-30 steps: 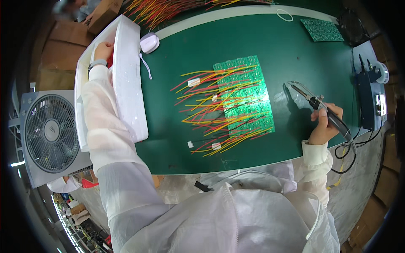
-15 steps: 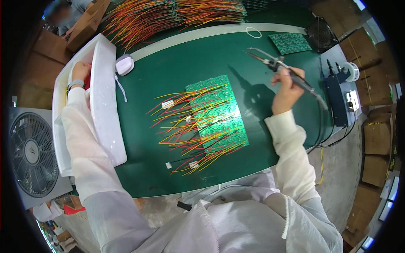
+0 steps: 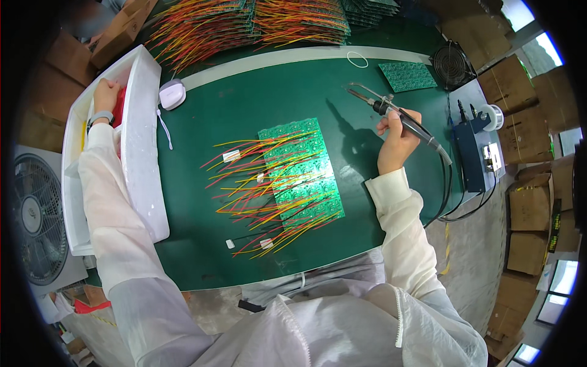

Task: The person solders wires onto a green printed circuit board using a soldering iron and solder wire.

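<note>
A green circuit board panel (image 3: 301, 173) lies in the middle of the green mat, with several red, orange and yellow wires (image 3: 251, 183) fanning out to its left. My right hand (image 3: 394, 139) grips a black soldering iron (image 3: 400, 119), tip raised to the upper left, right of the panel. My left hand (image 3: 106, 96) reaches into a white foam box (image 3: 142, 153) at the left and rests on red wires inside; what the fingers hold is hidden.
A dark soldering station (image 3: 476, 153) and solder spool (image 3: 491, 116) stand at the right. A small fan (image 3: 452, 63), a spare green board (image 3: 408, 76) and stacks of wired boards (image 3: 244, 21) lie at the back. A floor fan (image 3: 33, 220) stands left; cardboard boxes (image 3: 532, 202) right.
My right hand with the soldering iron rose from the mat's right edge toward the back middle. My left hand stays in the foam box. The view shifted.
</note>
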Available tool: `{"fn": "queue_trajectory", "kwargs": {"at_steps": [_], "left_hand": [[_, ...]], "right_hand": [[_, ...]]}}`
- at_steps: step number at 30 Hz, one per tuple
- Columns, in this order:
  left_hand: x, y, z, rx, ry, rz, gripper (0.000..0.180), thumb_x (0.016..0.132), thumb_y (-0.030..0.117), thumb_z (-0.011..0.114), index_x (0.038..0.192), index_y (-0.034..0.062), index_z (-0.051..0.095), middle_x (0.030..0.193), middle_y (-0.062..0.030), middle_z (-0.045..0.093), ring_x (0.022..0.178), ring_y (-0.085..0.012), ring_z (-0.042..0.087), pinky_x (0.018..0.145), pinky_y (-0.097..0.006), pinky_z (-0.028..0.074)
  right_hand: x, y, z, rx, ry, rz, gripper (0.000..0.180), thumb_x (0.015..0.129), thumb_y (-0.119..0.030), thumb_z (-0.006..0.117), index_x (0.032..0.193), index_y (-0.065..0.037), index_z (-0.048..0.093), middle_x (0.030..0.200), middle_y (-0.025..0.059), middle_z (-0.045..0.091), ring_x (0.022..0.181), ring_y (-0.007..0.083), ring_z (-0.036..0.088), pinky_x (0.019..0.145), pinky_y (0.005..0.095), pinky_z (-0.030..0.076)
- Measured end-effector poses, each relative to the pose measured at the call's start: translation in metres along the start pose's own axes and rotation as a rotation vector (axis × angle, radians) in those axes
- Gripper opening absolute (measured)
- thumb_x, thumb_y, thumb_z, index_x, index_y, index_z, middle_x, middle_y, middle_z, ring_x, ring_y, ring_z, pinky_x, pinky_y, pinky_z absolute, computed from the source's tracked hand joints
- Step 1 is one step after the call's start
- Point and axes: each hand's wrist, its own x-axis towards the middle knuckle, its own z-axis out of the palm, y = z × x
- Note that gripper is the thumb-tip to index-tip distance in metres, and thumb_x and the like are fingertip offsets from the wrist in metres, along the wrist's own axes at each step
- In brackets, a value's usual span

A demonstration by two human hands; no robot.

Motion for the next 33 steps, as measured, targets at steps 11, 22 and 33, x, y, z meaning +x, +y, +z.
{"fn": "queue_trajectory", "kwargs": {"at_steps": [11,22,33], "left_hand": [[-0.009,0.030,-0.012,-0.023,0.153,0.011,0.026,0.081,0.027,0.048,0.087,0.0019,0.049,0.083,-0.0195,0.058,0.079,-0.0366,0.055,0.071,-0.039,0.043],[-0.141,0.286,-0.093,-0.507,0.009,0.422,0.014,0.080,0.014,0.056,0.087,0.0024,0.059,0.080,0.0010,0.060,0.074,-0.0061,0.053,0.069,-0.018,0.041],[-0.250,0.322,0.005,-0.660,-0.060,0.340,0.005,0.070,0.008,0.061,0.075,0.0060,0.062,0.072,-0.0037,0.056,0.066,-0.0195,0.049,0.059,-0.029,0.041]], "right_hand": [[0.001,0.001,0.002,-0.058,0.003,-0.011,0.017,0.076,-0.010,0.057,0.083,0.001,0.045,0.066,0.0070,0.053,0.050,0.0096,0.050,0.043,0.0198,0.040],[0.002,0.002,0.006,-0.074,-0.031,-0.014,0.018,0.075,-0.010,0.059,0.080,0.002,0.047,0.064,0.0058,0.053,0.049,0.0090,0.050,0.042,0.0197,0.039],[-0.009,-0.004,0.008,-0.032,-0.082,-0.001,0.018,0.074,-0.008,0.060,0.081,0.001,0.046,0.065,0.0075,0.054,0.049,0.0101,0.051,0.042,0.0199,0.040]]}}
